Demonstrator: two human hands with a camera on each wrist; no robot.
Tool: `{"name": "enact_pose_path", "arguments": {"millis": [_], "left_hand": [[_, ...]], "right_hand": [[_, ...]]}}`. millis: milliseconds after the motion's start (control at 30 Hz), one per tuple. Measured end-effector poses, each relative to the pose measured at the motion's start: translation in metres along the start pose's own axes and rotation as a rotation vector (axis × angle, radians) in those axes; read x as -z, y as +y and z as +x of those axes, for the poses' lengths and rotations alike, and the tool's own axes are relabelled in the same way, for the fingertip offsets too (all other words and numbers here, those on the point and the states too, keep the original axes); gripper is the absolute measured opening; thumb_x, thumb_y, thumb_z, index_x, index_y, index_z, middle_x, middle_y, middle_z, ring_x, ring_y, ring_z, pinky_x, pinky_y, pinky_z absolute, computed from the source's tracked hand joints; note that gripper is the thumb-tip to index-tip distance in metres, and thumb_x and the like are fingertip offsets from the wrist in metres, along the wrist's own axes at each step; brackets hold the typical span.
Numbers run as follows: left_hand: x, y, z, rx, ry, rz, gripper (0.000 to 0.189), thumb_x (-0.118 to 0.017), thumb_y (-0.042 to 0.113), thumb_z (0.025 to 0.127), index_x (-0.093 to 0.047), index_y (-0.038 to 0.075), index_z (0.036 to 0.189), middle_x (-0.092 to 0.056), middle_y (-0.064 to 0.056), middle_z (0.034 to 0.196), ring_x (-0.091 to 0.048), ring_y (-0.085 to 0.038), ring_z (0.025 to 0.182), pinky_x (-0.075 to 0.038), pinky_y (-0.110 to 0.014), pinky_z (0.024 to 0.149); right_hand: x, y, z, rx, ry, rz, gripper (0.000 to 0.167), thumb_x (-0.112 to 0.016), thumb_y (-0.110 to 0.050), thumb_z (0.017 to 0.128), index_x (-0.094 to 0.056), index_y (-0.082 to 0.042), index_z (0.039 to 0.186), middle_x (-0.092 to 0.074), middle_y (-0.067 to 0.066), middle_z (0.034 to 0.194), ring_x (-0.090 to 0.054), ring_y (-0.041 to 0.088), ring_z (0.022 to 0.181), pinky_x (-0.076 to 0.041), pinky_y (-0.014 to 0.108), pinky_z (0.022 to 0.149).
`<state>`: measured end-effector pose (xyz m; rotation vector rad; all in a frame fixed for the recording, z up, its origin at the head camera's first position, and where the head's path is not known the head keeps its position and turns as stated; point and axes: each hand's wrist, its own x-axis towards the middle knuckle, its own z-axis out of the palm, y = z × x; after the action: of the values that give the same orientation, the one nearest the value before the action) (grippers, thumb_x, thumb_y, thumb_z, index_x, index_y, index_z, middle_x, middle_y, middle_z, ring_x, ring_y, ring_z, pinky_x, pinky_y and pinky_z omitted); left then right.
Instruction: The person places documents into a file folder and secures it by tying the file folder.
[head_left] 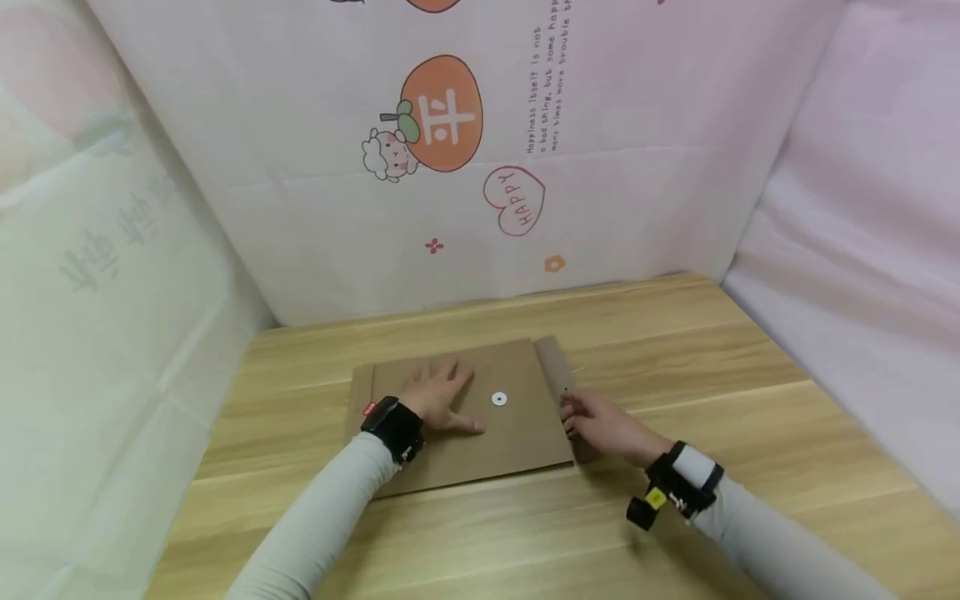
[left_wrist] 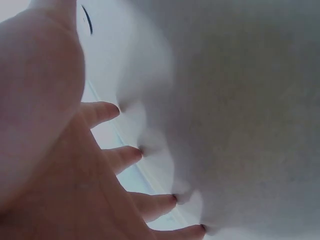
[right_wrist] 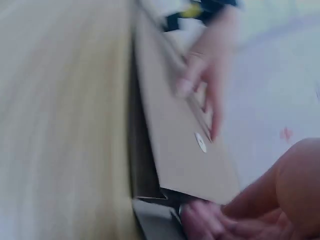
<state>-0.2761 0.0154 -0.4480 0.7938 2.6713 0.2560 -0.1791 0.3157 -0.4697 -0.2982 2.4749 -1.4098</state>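
A flat brown cardboard document folder (head_left: 517,437) lies on the table, with a white round button (head_left: 494,398) on its face and a small red tag (head_left: 368,408) near the left end. My left hand (head_left: 438,396) rests on the folder, fingers spread, fingertips touching the board. At the right end, a greyer flap (head_left: 553,358) extends past the folder's edge. My right hand (head_left: 603,425) is at that end with bent fingers. The right wrist view shows a dark gap between the folder's layers beside these blurred fingers (right_wrist: 200,220); what the tips hold is hidden.
The wood-grain table (head_left: 675,350) extends around the folder on all sides. A white printed cloth (head_left: 322,233) hangs behind it, with further cloth (head_left: 870,250) along the right and left sides. Each wrist carries a black strap (head_left: 393,429).
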Motion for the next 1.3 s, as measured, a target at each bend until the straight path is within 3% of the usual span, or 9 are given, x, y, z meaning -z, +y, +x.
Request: {"name": "enact_pose_path", "arguments": {"millis": [133,300,467,633,767,867,1000,1133,1300], "left_hand": [[-0.004,-0.001,0.004,0.005,0.000,0.025,0.105,-0.073,0.068,0.082,-0.025,0.024,0.164,-0.015,-0.014,0.170,-0.012,-0.057,0.149,-0.014,-0.069,0.118],[-0.010,-0.004,0.010,0.002,0.008,0.059,0.106,-0.072,0.071,0.081,-0.025,0.025,0.164,-0.016,-0.013,0.170,-0.016,-0.058,0.148,-0.019,-0.071,0.116],[-0.007,0.000,0.008,0.014,0.000,0.063,0.104,-0.070,0.071,0.083,-0.024,0.025,0.164,-0.016,-0.013,0.170,-0.015,-0.056,0.149,-0.019,-0.071,0.116],[-0.002,0.006,0.006,0.021,0.011,0.075,0.103,-0.071,0.069,0.083,-0.026,0.023,0.164,-0.018,-0.015,0.170,-0.016,-0.059,0.148,-0.019,-0.073,0.115],[-0.004,0.008,0.006,0.014,0.008,0.087,0.104,-0.072,0.069,0.083,-0.027,0.022,0.164,-0.019,-0.015,0.169,-0.016,-0.060,0.147,-0.019,-0.074,0.114],[-0.006,0.008,0.006,0.011,0.003,0.082,0.103,-0.072,0.068,0.083,-0.027,0.022,0.164,-0.019,-0.016,0.169,-0.015,-0.061,0.147,-0.017,-0.075,0.114],[-0.006,0.005,0.007,0.016,0.003,0.073,0.102,-0.071,0.068,0.084,-0.026,0.023,0.164,-0.018,-0.014,0.170,-0.014,-0.060,0.148,-0.017,-0.074,0.115],[-0.006,0.000,0.008,0.008,-0.001,0.065,0.102,-0.068,0.069,0.086,-0.024,0.022,0.165,-0.015,-0.012,0.171,-0.013,-0.056,0.150,-0.017,-0.073,0.116],[-0.004,-0.018,0.004,0.017,0.005,0.044,0.089,-0.062,0.061,0.095,-0.026,0.016,0.163,-0.019,-0.017,0.169,-0.020,-0.052,0.150,-0.021,-0.068,0.117]], "right_hand": [[0.010,0.012,0.013,-0.011,-0.085,0.237,0.046,-0.052,-0.003,0.103,-0.042,0.014,0.145,-0.064,0.025,0.126,-0.065,0.029,0.110,-0.054,0.037,0.090],[0.007,0.016,0.025,-0.007,-0.089,0.218,0.053,-0.062,-0.021,0.103,-0.046,0.003,0.148,-0.055,0.024,0.142,-0.064,0.023,0.101,-0.055,0.036,0.081],[0.006,0.010,0.034,0.000,-0.105,0.212,0.065,-0.060,-0.020,0.104,-0.030,0.007,0.155,-0.047,0.027,0.148,-0.062,0.024,0.100,-0.056,0.035,0.077],[0.002,0.011,0.046,-0.018,-0.106,0.261,0.059,-0.060,-0.011,0.101,-0.036,0.011,0.150,-0.065,0.018,0.121,-0.062,0.019,0.084,-0.053,0.029,0.067],[-0.007,0.015,0.051,-0.029,-0.125,0.245,0.021,-0.058,-0.005,0.099,-0.059,0.009,0.114,-0.063,0.005,0.083,-0.058,0.015,0.068,-0.050,0.027,0.061],[-0.011,0.013,0.051,-0.021,-0.142,0.221,0.010,-0.056,-0.005,0.100,-0.060,0.004,0.097,-0.061,0.003,0.075,-0.058,0.016,0.066,-0.051,0.028,0.060],[-0.011,0.006,0.051,-0.006,-0.155,0.205,0.018,-0.054,-0.008,0.102,-0.066,0.003,0.112,-0.068,0.005,0.089,-0.061,0.016,0.077,-0.052,0.031,0.068],[-0.009,0.003,0.051,-0.003,-0.169,0.183,0.021,-0.053,-0.007,0.102,-0.064,0.004,0.116,-0.063,0.006,0.093,-0.058,0.018,0.082,-0.048,0.032,0.072],[-0.008,0.003,0.050,0.004,-0.183,0.177,0.027,-0.052,-0.005,0.100,-0.060,0.004,0.124,-0.060,0.007,0.095,-0.057,0.020,0.085,-0.047,0.033,0.074]]}}
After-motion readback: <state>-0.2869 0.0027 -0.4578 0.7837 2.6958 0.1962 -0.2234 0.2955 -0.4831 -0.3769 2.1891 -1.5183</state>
